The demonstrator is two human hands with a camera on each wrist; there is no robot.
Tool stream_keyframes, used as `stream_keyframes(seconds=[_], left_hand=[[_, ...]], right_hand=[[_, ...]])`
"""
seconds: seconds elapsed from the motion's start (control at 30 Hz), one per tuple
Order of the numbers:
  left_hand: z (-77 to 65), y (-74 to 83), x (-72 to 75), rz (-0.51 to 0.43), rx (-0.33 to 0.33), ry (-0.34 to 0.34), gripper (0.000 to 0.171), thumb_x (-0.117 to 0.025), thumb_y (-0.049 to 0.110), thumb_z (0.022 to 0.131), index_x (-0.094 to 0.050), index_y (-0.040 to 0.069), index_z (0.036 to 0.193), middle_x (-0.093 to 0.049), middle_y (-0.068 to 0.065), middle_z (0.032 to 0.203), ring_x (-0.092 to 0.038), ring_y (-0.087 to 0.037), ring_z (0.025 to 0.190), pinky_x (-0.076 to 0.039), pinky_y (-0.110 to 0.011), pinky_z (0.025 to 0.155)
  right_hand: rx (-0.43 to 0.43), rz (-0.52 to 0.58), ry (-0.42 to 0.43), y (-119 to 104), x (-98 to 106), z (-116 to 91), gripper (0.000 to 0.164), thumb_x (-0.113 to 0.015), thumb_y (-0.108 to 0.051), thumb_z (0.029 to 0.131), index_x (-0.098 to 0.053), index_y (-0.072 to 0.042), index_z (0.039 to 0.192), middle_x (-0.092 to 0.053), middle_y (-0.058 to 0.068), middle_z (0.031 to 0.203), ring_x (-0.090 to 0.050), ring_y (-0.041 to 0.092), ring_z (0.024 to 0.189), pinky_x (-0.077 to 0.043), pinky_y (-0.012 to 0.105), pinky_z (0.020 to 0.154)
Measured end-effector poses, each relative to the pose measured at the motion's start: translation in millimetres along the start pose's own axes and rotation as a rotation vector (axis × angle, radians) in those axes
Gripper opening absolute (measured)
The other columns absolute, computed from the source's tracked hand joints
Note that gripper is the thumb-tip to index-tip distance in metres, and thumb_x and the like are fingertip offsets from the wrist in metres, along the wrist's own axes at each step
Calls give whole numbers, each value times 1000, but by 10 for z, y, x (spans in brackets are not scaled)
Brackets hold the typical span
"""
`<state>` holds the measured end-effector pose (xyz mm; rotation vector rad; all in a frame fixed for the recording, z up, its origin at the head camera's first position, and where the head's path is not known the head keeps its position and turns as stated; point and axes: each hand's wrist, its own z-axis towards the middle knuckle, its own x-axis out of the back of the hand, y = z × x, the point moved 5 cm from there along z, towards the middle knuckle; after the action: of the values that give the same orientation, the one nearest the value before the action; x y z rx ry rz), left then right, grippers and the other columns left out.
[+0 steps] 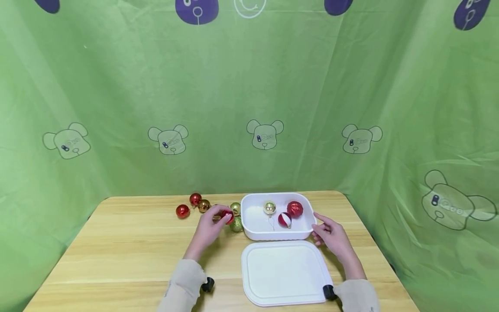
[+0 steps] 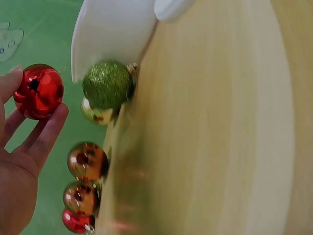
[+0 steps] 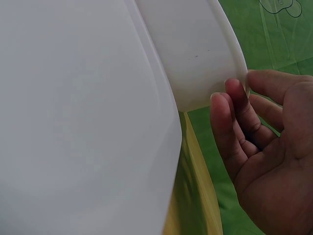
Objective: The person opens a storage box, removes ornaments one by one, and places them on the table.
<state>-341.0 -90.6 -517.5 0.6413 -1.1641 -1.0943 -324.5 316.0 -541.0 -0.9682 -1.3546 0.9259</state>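
Between the thumb and fingertips of my left hand point(image 1: 206, 229) is a shiny red bauble point(image 2: 41, 95), raised off the table just left of the white plastic box point(image 1: 269, 236). A glittery green bauble point(image 2: 106, 84) and a smoother yellow-green one point(image 1: 235, 208) sit against the box's left end. Inside the box lie a gold bauble point(image 1: 269, 208), a textured red bauble point(image 1: 295, 209) and a red-and-white one point(image 1: 285, 219). My right hand point(image 1: 333, 238) holds the box at its right end, fingers curled at the rim and outer wall point(image 3: 195, 63).
A white lid point(image 1: 286, 273) lies flat in front of the box. Farther left are two red baubles, one point(image 1: 182, 211) nearer the left, and a bronze bauble point(image 1: 204, 206); another bronze one point(image 2: 87, 161) stands nearby. A green curtain point(image 1: 218, 164) hangs behind the wooden table point(image 1: 117, 251).
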Motion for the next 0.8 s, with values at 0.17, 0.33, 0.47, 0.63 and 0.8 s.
stream_keyframes(seconds=[0.17,0.33,0.47,0.63,0.8], left_hand=[[-38,-118,79,30,38,-7,24,-71,21,98,-71,15,122,-70,-1,122,-66,-22,115,-62,-35,94],[-67,-213,132,91,69,0,23,-72,21,97,-72,22,120,-70,-3,127,-65,-26,119,-60,-44,99],[-78,-257,137,122,92,-9,24,-73,21,96,-73,20,120,-71,-5,126,-65,-29,120,-54,-53,105],[-87,-305,115,137,115,-28,25,-72,22,97,-72,14,121,-71,-4,126,-65,-29,119,-54,-55,105],[-98,-319,93,148,132,-34,21,-72,20,97,-73,16,118,-70,-5,127,-67,-27,113,-57,-50,100]], right_hand=[[1,-10,5,-6,4,-1,57,-63,-11,103,-42,-4,156,-69,21,97,-69,19,77,-65,31,69],[-9,-1,-6,-10,-2,-5,58,-62,-10,103,-40,-3,157,-70,21,98,-69,19,77,-65,31,69],[-27,8,-15,-60,-7,-24,58,-61,-7,104,-39,-1,157,-69,25,100,-69,22,78,-65,34,70],[-26,4,-14,-84,-10,-34,58,-61,-6,103,-40,-1,156,-68,27,99,-69,22,78,-65,34,69],[-3,-5,1,-14,-1,-15,57,-62,-10,103,-42,-4,156,-70,21,96,-69,19,76,-65,31,68]])
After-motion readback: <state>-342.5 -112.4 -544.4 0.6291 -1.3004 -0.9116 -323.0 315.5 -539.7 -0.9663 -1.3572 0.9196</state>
